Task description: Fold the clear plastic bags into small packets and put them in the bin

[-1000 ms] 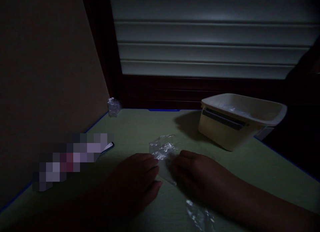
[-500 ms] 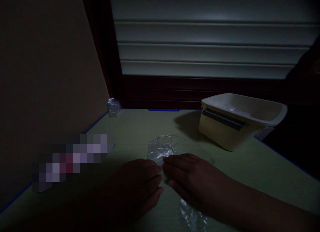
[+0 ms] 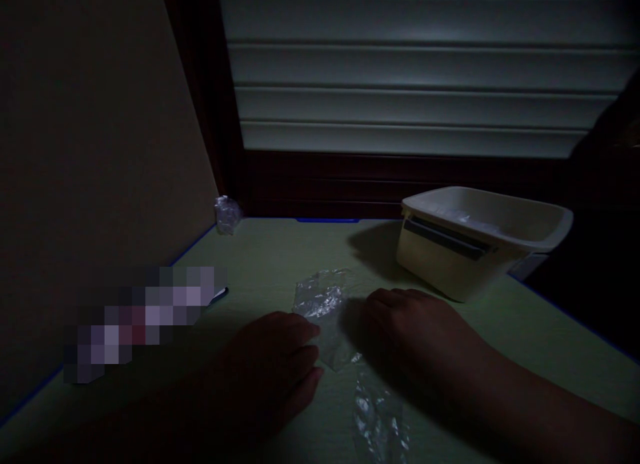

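A clear, crinkled plastic bag (image 3: 320, 301) lies spread on the table between my hands. My left hand (image 3: 280, 364) rests palm down at its left edge, fingers a little bent and apart, the fingertips touching or very near the film. Over the right side of the bag is my right hand (image 3: 415, 324), also palm down with its fingers extended forward and nothing seen in them; its fingertips are partly hidden. Closer to me, a second clear plastic piece (image 3: 380, 421) lies crumpled below the first, between my forearms.
A cream plastic bin (image 3: 440, 267) with clear plastic inside stands at the back right. A crumpled clear plastic piece (image 3: 228, 216) sits in the far left corner. A blurred-out flat item (image 3: 145, 324) lies left, along the wall. The table (image 3: 270, 251) has blue edging; the light is dim.
My right hand has moved right and slightly away from me, apart from the left hand, uncovering more of the bag. My left hand has barely shifted.
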The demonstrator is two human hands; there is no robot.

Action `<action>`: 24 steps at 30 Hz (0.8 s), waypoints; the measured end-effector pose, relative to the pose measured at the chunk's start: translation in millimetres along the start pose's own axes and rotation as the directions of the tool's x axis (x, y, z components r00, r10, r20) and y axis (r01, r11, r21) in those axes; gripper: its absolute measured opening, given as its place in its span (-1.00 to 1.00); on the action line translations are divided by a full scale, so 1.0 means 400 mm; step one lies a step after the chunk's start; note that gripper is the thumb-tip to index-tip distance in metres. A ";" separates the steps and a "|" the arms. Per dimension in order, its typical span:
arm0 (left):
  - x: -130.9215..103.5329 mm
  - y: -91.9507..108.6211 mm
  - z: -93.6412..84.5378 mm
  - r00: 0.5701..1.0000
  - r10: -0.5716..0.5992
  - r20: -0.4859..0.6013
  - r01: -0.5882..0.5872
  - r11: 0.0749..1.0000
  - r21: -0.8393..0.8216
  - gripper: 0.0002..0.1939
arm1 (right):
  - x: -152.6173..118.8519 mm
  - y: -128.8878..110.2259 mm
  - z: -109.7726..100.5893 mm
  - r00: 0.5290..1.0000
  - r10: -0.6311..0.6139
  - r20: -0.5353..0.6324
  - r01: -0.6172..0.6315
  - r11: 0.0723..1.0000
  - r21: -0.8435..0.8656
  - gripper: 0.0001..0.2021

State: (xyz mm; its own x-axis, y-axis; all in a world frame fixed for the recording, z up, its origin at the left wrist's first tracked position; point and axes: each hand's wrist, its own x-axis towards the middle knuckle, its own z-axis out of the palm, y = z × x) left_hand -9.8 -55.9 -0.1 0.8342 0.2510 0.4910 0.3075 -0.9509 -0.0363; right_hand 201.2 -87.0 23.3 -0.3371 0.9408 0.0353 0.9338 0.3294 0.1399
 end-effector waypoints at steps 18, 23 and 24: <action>0.004 0.004 -0.006 0.988 0.018 0.150 -0.012 0.999 -0.039 -0.78 | -0.036 0.014 -0.049 0.939 -0.343 0.024 0.237 0.697 0.677 -0.85; 0.015 0.010 -0.013 0.987 0.038 0.156 -0.035 0.999 -0.022 -0.70 | -0.037 0.022 -0.047 0.911 -0.412 0.025 0.294 0.690 0.661 -0.87; 0.016 0.010 -0.014 0.987 0.030 0.157 -0.026 0.999 -0.025 -0.71 | -0.034 0.018 -0.044 0.908 -0.419 0.023 0.303 0.692 0.656 -0.90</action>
State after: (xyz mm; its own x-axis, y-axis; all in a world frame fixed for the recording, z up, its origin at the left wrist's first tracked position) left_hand -5.7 -58.9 7.8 0.9046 0.2477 0.3469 0.2738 -0.9614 -0.0275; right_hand 210.5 -98.9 41.4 -0.6943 0.7180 -0.0492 0.6227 0.5651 -0.5412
